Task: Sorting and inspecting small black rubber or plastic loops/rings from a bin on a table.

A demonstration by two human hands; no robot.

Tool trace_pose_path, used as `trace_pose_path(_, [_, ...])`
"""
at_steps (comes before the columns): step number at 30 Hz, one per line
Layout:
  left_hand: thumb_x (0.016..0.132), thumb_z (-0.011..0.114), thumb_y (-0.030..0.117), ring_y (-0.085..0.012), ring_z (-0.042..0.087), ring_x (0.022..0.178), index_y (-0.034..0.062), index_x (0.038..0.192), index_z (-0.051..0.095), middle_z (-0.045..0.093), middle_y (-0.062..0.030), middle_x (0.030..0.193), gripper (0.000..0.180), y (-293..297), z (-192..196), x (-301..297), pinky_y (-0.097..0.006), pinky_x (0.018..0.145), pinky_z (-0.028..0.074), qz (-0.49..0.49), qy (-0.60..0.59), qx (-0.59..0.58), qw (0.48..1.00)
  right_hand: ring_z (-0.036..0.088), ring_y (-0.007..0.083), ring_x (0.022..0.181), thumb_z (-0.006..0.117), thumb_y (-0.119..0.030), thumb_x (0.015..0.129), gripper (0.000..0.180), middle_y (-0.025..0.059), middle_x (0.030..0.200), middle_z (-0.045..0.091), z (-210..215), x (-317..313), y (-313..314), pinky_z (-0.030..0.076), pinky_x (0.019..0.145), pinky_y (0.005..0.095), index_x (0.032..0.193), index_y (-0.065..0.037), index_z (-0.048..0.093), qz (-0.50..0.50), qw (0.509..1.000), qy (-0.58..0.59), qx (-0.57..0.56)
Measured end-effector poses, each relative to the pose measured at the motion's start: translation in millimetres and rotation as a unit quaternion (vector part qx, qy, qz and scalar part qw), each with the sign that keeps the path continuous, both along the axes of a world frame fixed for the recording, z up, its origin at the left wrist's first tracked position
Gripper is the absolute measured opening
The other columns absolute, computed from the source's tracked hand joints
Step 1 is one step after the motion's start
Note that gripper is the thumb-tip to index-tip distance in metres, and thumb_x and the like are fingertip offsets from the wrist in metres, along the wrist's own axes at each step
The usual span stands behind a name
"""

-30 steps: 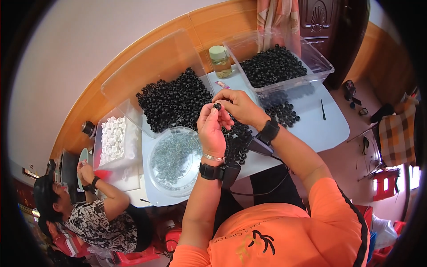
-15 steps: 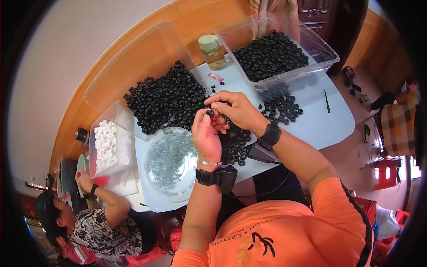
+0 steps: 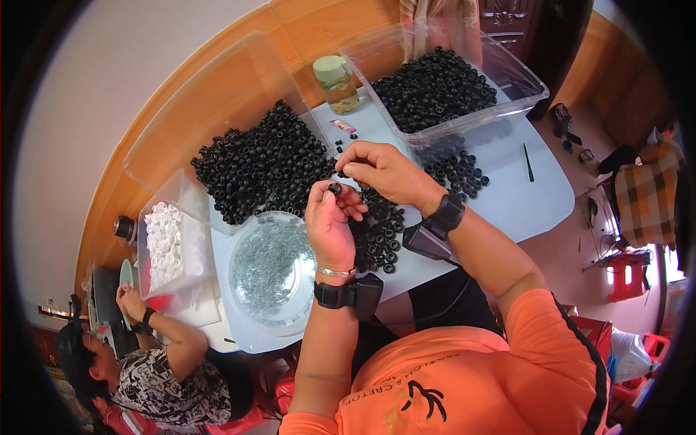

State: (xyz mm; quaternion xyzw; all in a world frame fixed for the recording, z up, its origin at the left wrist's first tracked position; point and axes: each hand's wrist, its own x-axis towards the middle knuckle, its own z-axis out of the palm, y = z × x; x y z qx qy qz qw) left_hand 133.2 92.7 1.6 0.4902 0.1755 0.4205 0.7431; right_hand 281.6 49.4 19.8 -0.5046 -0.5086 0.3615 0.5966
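Observation:
My left hand [image 3: 330, 230] is turned palm up over the table, thumb and fingertips closed on a small round black part with a hole [image 3: 335, 188]. Just above and to its right, my right hand [image 3: 388, 172] has thumb and forefinger pinched together. Whatever lies between those fingertips, if anything, is too small to make out. The two hands are close but the right fingertips appear apart from the black part. Loose black parts [image 3: 378, 235] of the same kind lie beneath and beside both hands.
A clear bin [image 3: 250, 69] of black parts stands left, another bin [image 3: 536, 94] at the back right. A round tub [image 3: 272, 330] holds small shiny pieces. Nearby are a jar [image 3: 337, 87], a white-capped box [image 3: 192, 268], a dark pointed tool [image 3: 528, 163] and a co-worker [image 3: 174, 370].
My right fingertips have drawn slightly up and away from the black part in my left hand. The whole view has shifted a little. The left hand keeps its hold.

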Motion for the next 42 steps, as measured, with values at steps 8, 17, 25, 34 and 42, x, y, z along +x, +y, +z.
trace_pose_path(8, [0.093, 0.043, 0.023, -0.0213, 0.060, 0.072, 0.0007, 0.101, 0.052, 0.060, -0.0119, 0.086, 0.025, -5, 0, 3, -0.030, 0.064, 0.046, -0.008, -0.009, 0.004, 1.000, 0.058, 0.0072, 0.076, 0.058, -0.012, 0.094, 0.015, 0.0032, 0.088, 0.065, 0, 3, -2, 0.049, 0.070, 0.0235, 0.101, 0.000, 0.063, 0.067, 0.995, 0.063, -0.045])
trace_pose_path(17, [0.094, 0.043, 0.021, -0.0216, 0.060, 0.074, -0.0002, 0.096, 0.050, 0.059, -0.0113, 0.086, 0.023, -8, 0, 5, -0.030, 0.067, 0.046, 0.032, -0.029, 0.039, 0.998, 0.057, 0.0087, 0.065, 0.061, -0.011, 0.093, 0.018, 0.0042, 0.081, 0.065, -8, -2, -1, 0.048, 0.059, 0.0234, 0.106, 0.002, 0.065, 0.137, 0.955, 0.263, -0.030])
trace_pose_path(25, [0.093, 0.046, 0.020, -0.0207, 0.059, 0.076, -0.0009, 0.099, 0.053, 0.061, -0.0131, 0.088, 0.023, -5, -5, 4, -0.030, 0.070, 0.046, 0.030, -0.047, 0.036, 0.998, 0.056, 0.0073, 0.065, 0.059, -0.011, 0.095, 0.016, 0.0033, 0.079, 0.064, -6, -12, -1, 0.046, 0.057, 0.0212, 0.104, 0.001, 0.065, 0.076, 0.965, 0.250, -0.038])
trace_pose_path(34, [0.095, 0.045, 0.022, -0.0214, 0.059, 0.075, 0.0000, 0.097, 0.050, 0.058, -0.0105, 0.087, 0.023, -6, -5, 5, -0.031, 0.067, 0.046, 0.044, -0.037, 0.050, 0.997, 0.056, 0.0063, 0.064, 0.061, -0.012, 0.094, 0.014, 0.0023, 0.077, 0.063, -6, -12, 1, 0.046, 0.056, 0.0200, 0.100, 0.000, 0.064, 0.081, 0.961, 0.262, -0.047])
trace_pose_path(42, [0.095, 0.043, 0.024, -0.0211, 0.058, 0.074, 0.0002, 0.098, 0.050, 0.058, -0.0121, 0.086, 0.025, -7, -4, 6, -0.030, 0.066, 0.045, 0.032, -0.017, 0.058, 0.998, 0.054, 0.0041, 0.068, 0.060, -0.014, 0.094, 0.016, -0.0008, 0.081, 0.063, -1, -10, 0, 0.045, 0.061, 0.0196, 0.101, -0.001, 0.067, -0.006, 0.991, 0.134, -0.002])
